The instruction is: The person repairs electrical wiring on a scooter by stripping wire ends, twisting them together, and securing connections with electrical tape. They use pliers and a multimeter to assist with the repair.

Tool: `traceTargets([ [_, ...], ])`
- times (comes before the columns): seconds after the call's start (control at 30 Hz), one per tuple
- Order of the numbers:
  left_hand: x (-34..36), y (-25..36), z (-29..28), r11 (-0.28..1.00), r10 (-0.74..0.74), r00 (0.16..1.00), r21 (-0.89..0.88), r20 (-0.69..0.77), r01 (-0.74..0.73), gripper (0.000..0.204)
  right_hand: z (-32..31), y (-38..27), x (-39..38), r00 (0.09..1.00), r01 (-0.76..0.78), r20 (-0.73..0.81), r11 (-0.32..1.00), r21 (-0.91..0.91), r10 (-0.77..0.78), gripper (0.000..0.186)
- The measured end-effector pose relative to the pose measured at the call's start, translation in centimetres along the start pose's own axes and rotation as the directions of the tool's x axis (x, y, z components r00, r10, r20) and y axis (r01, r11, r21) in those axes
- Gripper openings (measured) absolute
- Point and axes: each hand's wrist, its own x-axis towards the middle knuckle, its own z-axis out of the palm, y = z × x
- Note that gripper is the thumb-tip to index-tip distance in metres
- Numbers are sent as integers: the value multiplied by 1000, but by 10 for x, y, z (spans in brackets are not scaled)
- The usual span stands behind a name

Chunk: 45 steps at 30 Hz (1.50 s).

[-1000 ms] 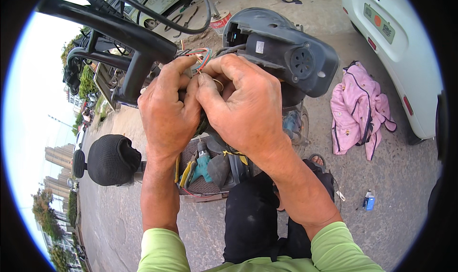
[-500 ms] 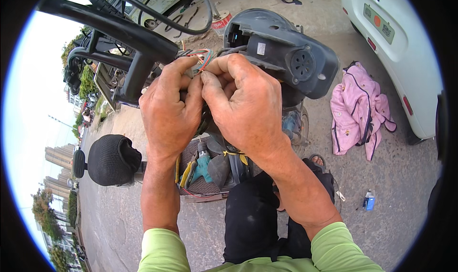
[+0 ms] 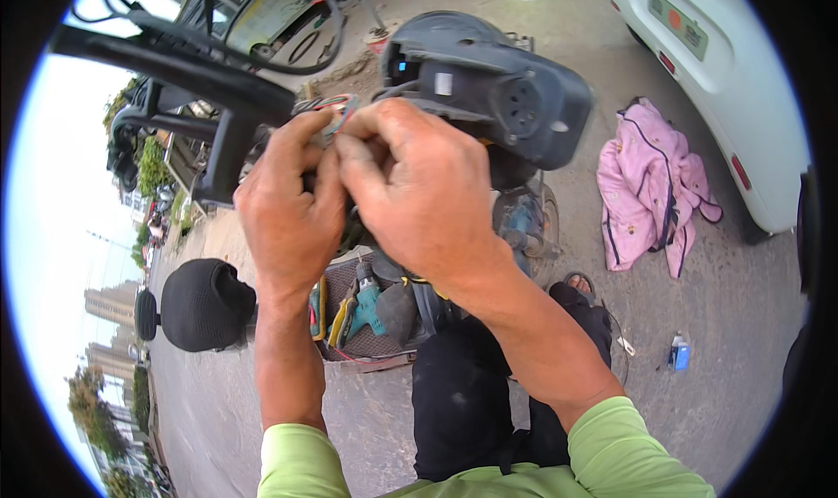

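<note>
Head view: thin multicoloured plastic-coated wires bend leftward above fingertips, equally near left hand, right hand; both pinched on them.

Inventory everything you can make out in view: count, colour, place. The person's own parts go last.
wires: several, red and green among them, at the hands
frame: one, black, upper left
housing: one, dark grey, top centre
drill: one, teal and dark, below the hands
covered pad: one, black, left
cloth: one, pink with dark trim, ground at right
vehicle: one, white, upper right
box: one, blue and white, ground at lower right
buildings: at least two, tan, far left
trees: several, green, left
left hand: one, bare, upper centre
right hand: one, bare, beside it
sleeves: two, lime green, bottom
trousers: one pair, black, bottom centre
</note>
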Motion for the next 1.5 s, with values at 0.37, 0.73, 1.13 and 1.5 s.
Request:
traceTargets([
  [0.37,-11,-1,1,990,-133,990,44,42,131,34,0,4,-9,999,-32,37,993,113,28,15],
  [0.73,-12,0,2,985,-165,986,65,36,163,33,-2,3,-11,995,-49,87,995,86,41,20],
  [1.13,-12,2,3,988,-153,988,28,26,152,30,-4,2,-8,990,-77,126,993,95,64,20],
  [1.5,-11,-4,-3,984,-171,983,61,62,167,31,-2,3,-7,993,-50,112,988,148,34,15],
])
